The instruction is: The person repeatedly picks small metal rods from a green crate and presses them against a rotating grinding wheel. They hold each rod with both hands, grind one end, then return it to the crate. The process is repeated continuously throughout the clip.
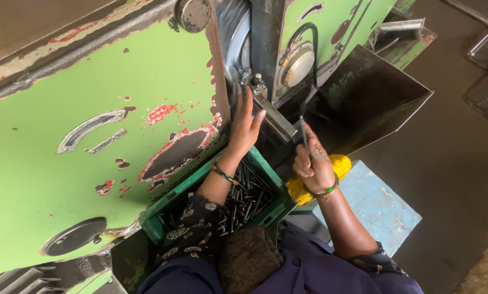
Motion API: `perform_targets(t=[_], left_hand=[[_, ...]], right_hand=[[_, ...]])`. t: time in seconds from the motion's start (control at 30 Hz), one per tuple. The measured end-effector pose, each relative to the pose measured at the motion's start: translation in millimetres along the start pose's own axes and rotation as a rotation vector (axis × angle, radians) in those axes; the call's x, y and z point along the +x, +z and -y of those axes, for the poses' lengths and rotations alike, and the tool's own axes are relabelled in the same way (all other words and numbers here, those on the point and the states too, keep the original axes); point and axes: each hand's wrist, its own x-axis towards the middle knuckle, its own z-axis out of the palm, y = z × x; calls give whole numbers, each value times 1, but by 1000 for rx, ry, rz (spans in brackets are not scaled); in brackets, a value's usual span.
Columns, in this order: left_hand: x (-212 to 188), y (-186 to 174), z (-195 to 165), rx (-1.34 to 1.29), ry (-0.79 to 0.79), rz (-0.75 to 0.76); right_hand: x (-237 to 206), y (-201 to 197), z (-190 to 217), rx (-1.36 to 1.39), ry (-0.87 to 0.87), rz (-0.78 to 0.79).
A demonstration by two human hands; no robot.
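1. A large green machine panel (91, 109), its paint flaking to red and bare metal, is filling the left side of the view.
2. A green plastic crate (271, 209) is sitting just below the panel's edge, holding a heap of dark metal rods (246, 198).
3. The left hand (244, 128) is reaching up over the crate, its fingers lying together and extended, the palm resting against the panel's edge just beside a metal bar fixture (274, 117); it is gripping nothing.
4. The right hand (312, 163) is hovering to the right of that fixture, its fingers curling shut around a thin metal rod (304, 136) that is pointing upward toward the machine.
5. A yellow object (336, 166) is showing partly behind the right wrist; I cannot tell what it is.
6. A dark metal chute (374, 92) is opening behind the right hand.
7. A pale blue stool top (383, 209) is standing farthest right, on the brown floor (451, 163).
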Motion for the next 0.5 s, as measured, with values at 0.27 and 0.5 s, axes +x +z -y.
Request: perform_targets(t=[0.27,0.5], left_hand=[[7,-12,-16,-46,8,141],[5,-9,1,-91,-30,198]], right_hand=[[2,19,4,-215,98,-57],[6,13,1,-251,34,-102]])
